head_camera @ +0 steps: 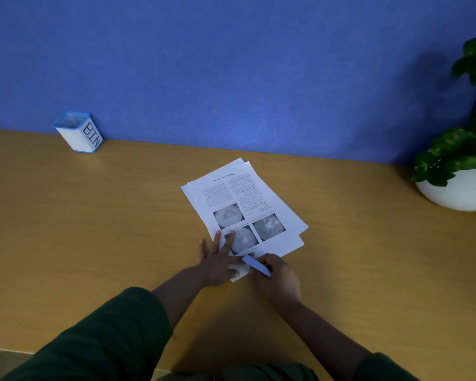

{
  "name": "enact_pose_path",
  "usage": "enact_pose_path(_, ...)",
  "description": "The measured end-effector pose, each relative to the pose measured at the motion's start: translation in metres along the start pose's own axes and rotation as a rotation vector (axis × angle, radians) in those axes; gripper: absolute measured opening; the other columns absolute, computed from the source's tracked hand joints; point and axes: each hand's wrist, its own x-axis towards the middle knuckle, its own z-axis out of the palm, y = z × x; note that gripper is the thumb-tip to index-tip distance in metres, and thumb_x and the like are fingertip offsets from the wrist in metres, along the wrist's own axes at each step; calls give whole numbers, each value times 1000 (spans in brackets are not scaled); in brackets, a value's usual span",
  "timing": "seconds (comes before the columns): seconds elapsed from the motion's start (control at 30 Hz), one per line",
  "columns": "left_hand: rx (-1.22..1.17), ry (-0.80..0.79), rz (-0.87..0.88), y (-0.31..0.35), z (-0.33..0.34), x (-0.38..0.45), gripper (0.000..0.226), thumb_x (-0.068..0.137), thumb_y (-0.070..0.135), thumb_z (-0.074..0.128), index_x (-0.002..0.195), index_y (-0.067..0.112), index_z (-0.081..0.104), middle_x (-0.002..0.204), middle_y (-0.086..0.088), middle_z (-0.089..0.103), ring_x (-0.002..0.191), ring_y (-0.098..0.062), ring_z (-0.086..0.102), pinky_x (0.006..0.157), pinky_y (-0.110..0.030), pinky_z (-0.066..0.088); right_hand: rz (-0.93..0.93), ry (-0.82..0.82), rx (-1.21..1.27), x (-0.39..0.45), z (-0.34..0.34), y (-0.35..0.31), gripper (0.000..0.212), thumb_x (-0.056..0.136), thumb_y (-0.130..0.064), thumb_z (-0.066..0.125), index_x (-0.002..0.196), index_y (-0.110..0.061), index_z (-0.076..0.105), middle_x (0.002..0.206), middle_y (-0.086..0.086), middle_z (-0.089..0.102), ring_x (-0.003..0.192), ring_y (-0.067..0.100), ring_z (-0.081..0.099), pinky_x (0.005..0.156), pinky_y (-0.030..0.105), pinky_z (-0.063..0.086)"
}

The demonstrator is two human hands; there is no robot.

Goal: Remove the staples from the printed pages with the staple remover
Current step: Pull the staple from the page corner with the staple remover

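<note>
**A:** Head view, quick pass, near to far. Your right hand (276,273) has its grip curled round the pale blue staple remover (256,265), its tip at the near corner of the printed pages (242,207). Your left hand (217,259) lies flat, fingers straight, pressing that same corner on the desk (94,243). No grasp there, just a hold-down.

**B:** Where's the staple?

**A:** Can't see it. Too small, and your hands cover the corner. The corner looks curled up white between your hands.

**B:** Risks?

**A:** First, tearing. If you lever up before the tip is fully under the staple, that lifted corner probably rips. Second, your left fingers sit right beside the tip; a slip toward them could jab you. Third, the stack is already fanned, sheets offset at the far and right edges. You only pin one corner, so a hard pull could swing the whole stack round on the desk.

**B:** And once the staple is out?

**A:** It could flick off and get lost on the desk. The white box marked BIN (79,133) stands far left against the blue wall (231,64), well apart from the pages, so you'd carry a tiny staple a long way. Easy to drop.

**B:** Anything else?

**A:** Potted plant (462,166) far right, well apart. No hazard, I'd say.
</note>
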Motion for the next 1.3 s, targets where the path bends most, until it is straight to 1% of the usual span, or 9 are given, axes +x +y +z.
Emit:
enact_pose_path(0.07, -1, -1, -9, 0, 2, 1, 45, 94, 36, 45, 135, 53, 35, 156, 8, -25, 139, -24, -34, 107, -61, -19, 45, 2, 27, 2, -4, 1, 18, 82, -29, 64, 99, -25, 65, 84, -10, 62, 76, 12, 58, 58, 23, 42)
enact_pose_path(0.23, 3, -5, 22, -1, -1, 0, 55, 94, 38, 44, 134, 65, 18, 155, 8, -29, 138, -26, -36, 105, -62, -20, 77, -59, -33, 2, -6, 5, 18, 81, -33, 64, 98, -27, 65, 90, -9, 66, 79, 12, 60, 65, 25, 48)
enact_pose_path(0.43, 95, 5, 3, 6, -2, -5, 54, 94, 52, 34, 139, 60, 4, 155, 2, -30, 139, -32, -33, 105, -65, -14, -29, -83, -186, -2, -3, 4, 21, 85, -29, 58, 105, -29, 65, 102, -7, 67, 90, 14, 62, 68, 25, 49)
enact_pose_path(0.63, 118, -19, 0, 2, 2, 0, 59, 91, 62, 31, 137, 62, -5, 153, 1, -33, 137, -32, -35, 105, -66, -13, -98, -104, -249, 0, 1, 0, 22, 86, -26, 53, 106, -28, 63, 103, -5, 65, 92, 15, 60, 64, 23, 42)
enact_pose_path(0.73, 126, -18, 0, 2, 2, 1, 58, 90, 64, 29, 135, 64, -9, 153, 1, -34, 137, -33, -36, 105, -66, -13, -96, -108, -242, 5, 4, -2, 22, 87, -27, 53, 107, -26, 63, 104, -4, 65, 93, 16, 60, 68, 25, 46)
enact_pose_path(0.9, 93, -72, 20, 2, -3, 0, 59, 94, 56, 30, 135, 63, -11, 150, 2, -40, 133, -31, -41, 105, -65, -16, -42, -80, -134, 6, 4, 0, 19, 85, -28, 58, 101, -24, 67, 98, -3, 67, 85, 16, 62, 67, 25, 47)
enact_pose_path(1.03, 86, -103, 12, 6, -7, -2, 63, 96, 46, 35, 136, 61, -10, 149, 3, -41, 133, -31, -41, 105, -64, -17, 68, -66, -9, 11, -4, 3, 17, 81, -28, 63, 95, -21, 69, 81, -6, 64, 73, 14, 59, 58, 22, 43)
enact_pose_path(1.2, 89, -120, 13, 8, -10, -3, 65, 95, 49, 36, 138, 58, -12, 148, 0, -42, 132, -32, -42, 105, -63, -18, -63, -112, -197, 4, -5, 8, 20, 84, -30, 58, 102, -26, 67, 97, -6, 68, 83, 12, 61, 63, 23, 48)
enact_pose_path(1.3, 69, -129, 17, 8, -11, -4, 64, 95, 52, 35, 139, 57, -11, 148, 0, -42, 131, -31, -44, 104, -63, -20, -158, -79, -316, 0, 0, 7, 25, 87, -27, 54, 110, -28, 64, 104, -8, 65, 92, 11, 59, 63, 20, 42)
